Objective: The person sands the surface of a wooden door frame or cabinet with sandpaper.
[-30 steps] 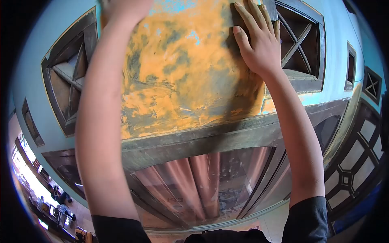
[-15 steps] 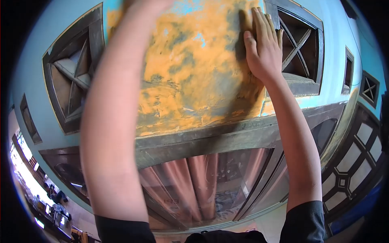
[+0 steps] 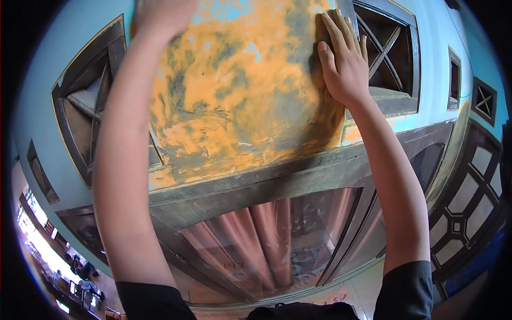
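Observation:
In front of me is a wall panel (image 3: pixel 229 96) with patchy orange, grey and light blue patches. My right hand (image 3: pixel 345 66) lies flat near the panel's right edge, fingers stretched upward, beside a dark window frame (image 3: pixel 349 16). Nothing shows in it. Up at the panel's top left is my left hand (image 3: pixel 165 16), blurred and partly cut off by the top of the view. Its fingers, and anything under them, are hidden. Both arms are raised.
A dark wooden beam (image 3: pixel 256 184) runs below the panel, above glass with pinkish curtains (image 3: pixel 266 240) behind it. A crossed-bar opening (image 3: pixel 80 122) flanks the panel on the left. Another dark lattice door (image 3: pixel 464 208) stands at far right.
My left hand has moved left and a little down across the top of the panel. My right hand stays flat at the right edge. The view has shifted slightly.

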{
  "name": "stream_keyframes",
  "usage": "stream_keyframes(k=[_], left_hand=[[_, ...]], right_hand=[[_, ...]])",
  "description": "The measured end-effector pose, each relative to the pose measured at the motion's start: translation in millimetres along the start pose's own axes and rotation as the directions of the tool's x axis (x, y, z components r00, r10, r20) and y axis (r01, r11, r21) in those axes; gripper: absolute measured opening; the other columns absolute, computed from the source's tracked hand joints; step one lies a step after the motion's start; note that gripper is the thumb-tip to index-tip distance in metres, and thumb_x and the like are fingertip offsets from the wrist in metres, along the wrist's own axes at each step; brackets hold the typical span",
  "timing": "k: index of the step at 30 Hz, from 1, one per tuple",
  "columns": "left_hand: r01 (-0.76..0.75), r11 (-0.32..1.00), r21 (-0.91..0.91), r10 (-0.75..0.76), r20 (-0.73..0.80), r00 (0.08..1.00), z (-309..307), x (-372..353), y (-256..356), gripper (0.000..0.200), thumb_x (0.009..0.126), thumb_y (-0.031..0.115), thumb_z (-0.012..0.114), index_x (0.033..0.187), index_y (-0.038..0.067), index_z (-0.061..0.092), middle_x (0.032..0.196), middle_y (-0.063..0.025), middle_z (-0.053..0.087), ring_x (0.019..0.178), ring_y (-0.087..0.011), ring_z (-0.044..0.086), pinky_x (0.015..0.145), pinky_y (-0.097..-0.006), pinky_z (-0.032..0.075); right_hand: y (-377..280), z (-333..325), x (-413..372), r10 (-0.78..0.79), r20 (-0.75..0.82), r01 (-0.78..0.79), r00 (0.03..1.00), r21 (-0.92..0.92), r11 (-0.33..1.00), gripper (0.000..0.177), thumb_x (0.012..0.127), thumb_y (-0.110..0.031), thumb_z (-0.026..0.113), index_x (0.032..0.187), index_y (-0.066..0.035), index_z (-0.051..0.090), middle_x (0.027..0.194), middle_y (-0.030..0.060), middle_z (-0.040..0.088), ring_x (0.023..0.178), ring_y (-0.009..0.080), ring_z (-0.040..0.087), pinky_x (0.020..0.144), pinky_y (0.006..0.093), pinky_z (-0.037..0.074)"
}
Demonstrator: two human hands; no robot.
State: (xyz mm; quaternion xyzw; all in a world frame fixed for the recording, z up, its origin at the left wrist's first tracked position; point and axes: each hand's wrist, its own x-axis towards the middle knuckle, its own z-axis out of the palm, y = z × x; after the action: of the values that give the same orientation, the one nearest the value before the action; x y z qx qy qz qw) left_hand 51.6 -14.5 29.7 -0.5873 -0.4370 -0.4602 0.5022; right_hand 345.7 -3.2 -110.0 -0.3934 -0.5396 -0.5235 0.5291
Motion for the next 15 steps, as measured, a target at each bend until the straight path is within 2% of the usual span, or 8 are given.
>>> stream_keyframes(k=[1,4,5,7,10,11,13,15], left_hand=[[-0.083,0.996,0.021,0.082,0.009,0.997,3.1,-10.5,9.0,0.061,0.111,0.035,0.033,0.166,0.015,0.017,0.175,-0.0061,0.006,0.16,-0.0289,0.004,0.131,-0.0449,0.004],[-0.346,0.937,-0.051,0.349,0.059,0.935,-15.7,-46.3,31.3,0.061,0.108,0.033,0.037,0.163,0.013,0.023,0.172,-0.0083,0.014,0.158,-0.0307,0.01,0.131,-0.0457,0.008],[-0.438,0.894,-0.1,0.442,0.021,0.897,-15.0,-53.6,30.7,0.06,0.106,0.034,0.042,0.161,0.015,0.028,0.169,-0.0079,0.021,0.156,-0.0305,0.017,0.13,-0.0467,0.013],[-0.636,0.755,-0.159,0.584,-0.279,0.762,39.6,-53.7,12.5,0.06,0.096,0.041,0.064,0.153,0.027,0.048,0.158,-0.0041,0.048,0.149,-0.0273,0.041,0.126,-0.052,0.028],[-0.615,0.735,-0.286,0.511,-0.363,0.779,33.4,-61.3,9.7,0.038,0.091,0.038,0.074,0.125,0.024,0.067,0.145,-0.0064,0.059,0.131,-0.0295,0.06,0.11,-0.046,0.049],[-0.585,0.727,-0.36,0.54,-0.226,0.811,26.6,-67.1,2.5,0.037,0.091,0.032,0.073,0.125,0.019,0.066,0.139,-0.0083,0.062,0.128,-0.0321,0.06,0.106,-0.0471,0.051],[-0.297,0.772,-0.562,0.334,-0.04,0.942,24.8,-73.8,1.4,0.036,0.091,0.028,0.07,0.124,0.014,0.066,0.133,-0.009,0.064,0.128,-0.0361,0.059,0.104,-0.0478,0.051],[-0.34,0.813,-0.474,0.345,-0.079,0.935,18.6,-85.8,-12.9,0.039,0.091,0.029,0.068,0.127,0.012,0.065,0.138,-0.0093,0.062,0.133,-0.0347,0.055,0.108,-0.0484,0.047]], right_hand=[[-2.3,-1.0,1.8,0.002,0.008,-0.002,1.0,0.005,1.0,0.058,0.105,-0.037,0.042,0.161,-0.022,0.036,0.168,0.0081,0.032,0.156,0.0311,0.026,0.126,0.0561,0.013],[-12.6,2.8,7.0,-0.033,-0.152,0.013,0.988,-0.13,0.991,0.055,0.096,-0.017,0.056,0.15,-0.013,0.051,0.148,0.0188,0.054,0.142,0.0346,0.048,0.116,0.0577,0.034],[-16.5,1.4,10.1,-0.061,-0.136,0.053,0.989,-0.064,0.997,0.061,0.094,-0.017,0.058,0.154,-0.014,0.045,0.155,0.0178,0.047,0.147,0.0354,0.038,0.118,0.0603,0.027],[-27.6,-4.3,14.8,-0.12,-0.108,0.128,0.987,0.073,0.989,0.076,0.091,-0.017,0.062,0.162,-0.017,0.033,0.167,0.0159,0.032,0.158,0.0368,0.02,0.123,0.0655,0.013],[-83.1,-12.0,41.9,-0.407,-0.252,0.471,0.878,0.3,0.83,0.077,0.08,-0.018,0.07,0.154,-0.016,0.047,0.156,0.02,0.046,0.142,0.0419,0.045,0.118,0.0569,0.035],[-99.3,-11.7,52.5,-0.486,-0.248,0.544,0.838,0.325,0.773,0.069,0.085,-0.021,0.069,0.151,-0.017,0.05,0.152,0.0196,0.049,0.139,0.0411,0.048,0.116,0.0542,0.04],[-123.8,6.0,64.4,-0.512,-0.213,0.552,0.833,0.404,0.729,0.055,0.098,-0.034,0.059,0.15,-0.018,0.052,0.152,0.0199,0.05,0.14,0.0402,0.048,0.117,0.0551,0.038],[-128.8,22.0,73.6,-0.487,-0.174,0.501,0.856,0.516,0.695,0.054,0.103,-0.044,0.048,0.151,-0.019,0.051,0.155,0.017,0.048,0.143,0.0388,0.045,0.119,0.0543,0.035]])
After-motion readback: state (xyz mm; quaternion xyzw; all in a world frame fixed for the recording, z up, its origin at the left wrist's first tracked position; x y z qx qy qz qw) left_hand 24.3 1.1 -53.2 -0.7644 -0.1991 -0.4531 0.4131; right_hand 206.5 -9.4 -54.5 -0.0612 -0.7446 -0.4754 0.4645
